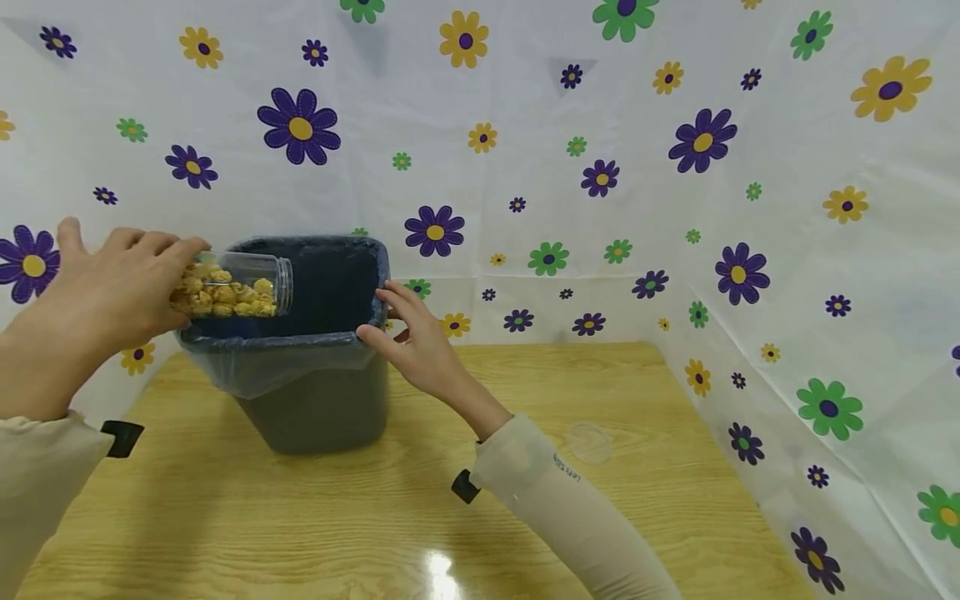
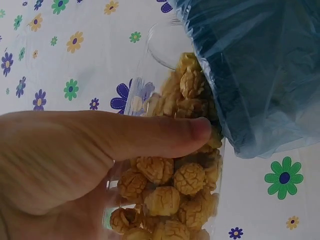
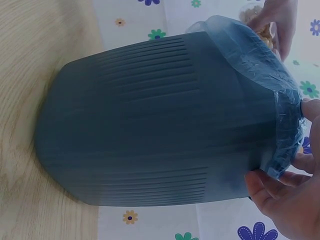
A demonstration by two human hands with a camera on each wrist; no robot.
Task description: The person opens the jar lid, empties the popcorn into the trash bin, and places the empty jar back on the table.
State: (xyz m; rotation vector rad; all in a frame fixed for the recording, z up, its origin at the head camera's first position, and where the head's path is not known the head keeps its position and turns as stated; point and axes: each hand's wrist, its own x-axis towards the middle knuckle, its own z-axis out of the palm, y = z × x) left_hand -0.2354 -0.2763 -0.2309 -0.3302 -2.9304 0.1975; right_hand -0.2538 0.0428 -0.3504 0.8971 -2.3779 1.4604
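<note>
A clear, cylindrical, thin-looking jar (image 1: 258, 265), part filled with rounded yellow-brown popcorn pieces (image 1: 232, 297), lay on its side at left of centre in the head view, its ridged mouth facing right above the opening of a grey, tapered, rectangular bin (image 1: 322, 412). The person's left hand (image 1: 123, 283) had closed around the jar's base end, fingers over the top. The right hand (image 1: 416, 346) gripped the bin's near right corner between thumb and fingers, over a translucent bluish plastic liner (image 1: 262, 373) folded across the rim.

By its look, the jar would be light, stiff-walled and rather slippery, best held round the body, well back from the mouth. The popcorn seemed airy and crushable, apt to roll loosely. The liner looked soft and liable to slide, so a pinch on the rim itself would suit it.

The left wrist view alone showed the thumb laid flat across the jar's wall and the cracked surface of each piece, though the liner at upper right hid part of the jar. The right wrist view showed the bin's ribbed side; only the head view showed a thin clear disc (image 1: 588, 442) at lower right on the pale wooden table (image 1: 480, 550).
</note>
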